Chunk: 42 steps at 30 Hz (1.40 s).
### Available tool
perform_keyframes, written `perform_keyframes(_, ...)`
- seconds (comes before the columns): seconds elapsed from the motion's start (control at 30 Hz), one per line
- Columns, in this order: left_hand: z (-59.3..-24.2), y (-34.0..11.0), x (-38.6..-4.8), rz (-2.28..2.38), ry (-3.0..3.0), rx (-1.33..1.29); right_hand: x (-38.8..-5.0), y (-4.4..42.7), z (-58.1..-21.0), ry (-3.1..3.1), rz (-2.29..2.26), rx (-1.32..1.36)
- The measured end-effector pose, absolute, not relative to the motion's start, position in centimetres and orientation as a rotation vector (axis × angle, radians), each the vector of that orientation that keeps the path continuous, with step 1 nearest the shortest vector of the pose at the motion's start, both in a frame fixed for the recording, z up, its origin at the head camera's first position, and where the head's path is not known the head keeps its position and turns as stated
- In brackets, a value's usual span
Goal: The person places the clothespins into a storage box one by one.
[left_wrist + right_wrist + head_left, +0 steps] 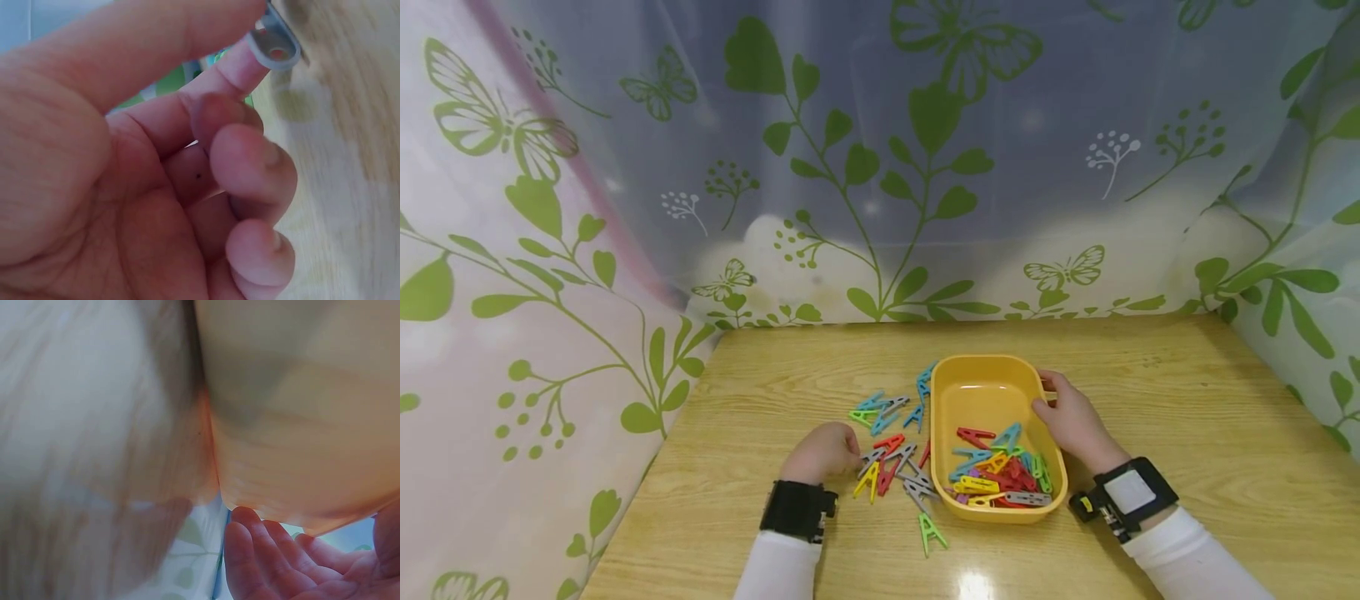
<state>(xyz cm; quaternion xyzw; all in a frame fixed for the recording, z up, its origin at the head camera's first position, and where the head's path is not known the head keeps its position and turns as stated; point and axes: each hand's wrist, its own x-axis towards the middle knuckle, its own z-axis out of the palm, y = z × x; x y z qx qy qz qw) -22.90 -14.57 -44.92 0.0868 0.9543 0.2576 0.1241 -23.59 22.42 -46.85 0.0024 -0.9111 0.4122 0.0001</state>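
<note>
My left hand (823,452) is at the left edge of a loose pile of plastic clothespins. Its thumb and index finger pinch the end of a grey clothespin (275,51), while the other fingers curl loosely in the left wrist view. A yellow plastic basin (970,408) stands just right of the pile, with many coloured clothespins (1011,475) gathered in its near half. My right hand (1075,423) holds the basin's right side, thumb over the rim and fingers against the outside wall.
On the wooden table (760,375), blue clothespins (917,415) lie close against the basin's left side. A green clothespin (931,533) lies nearest the front. Patterned curtains (880,167) border the table at the back and both sides.
</note>
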Motion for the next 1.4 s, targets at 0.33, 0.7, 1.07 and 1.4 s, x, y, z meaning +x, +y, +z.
perform_keyframes(0.33,-44.8,-14.7,-22.9,0.658,2.845,0.265,-23.6,22.4,-46.8,-2.868,1.302,0.003)
perform_keyframes(0.7,-43.1,-14.4,-22.5,0.64,2.952,0.141,-23.6,22.4,-47.0,-2.855,1.305,0.029)
perform_keyframes(1.07,-41.6,-11.8,-21.8,0.872,3.176,0.298,-23.5,22.4,-46.9,-2.854,1.312,0.028)
perform_keyframes(1.4,-41.4,-7.8,-20.1,0.916,3.171,0.492,-23.5,22.4,-46.8,-2.855,1.315,0.017)
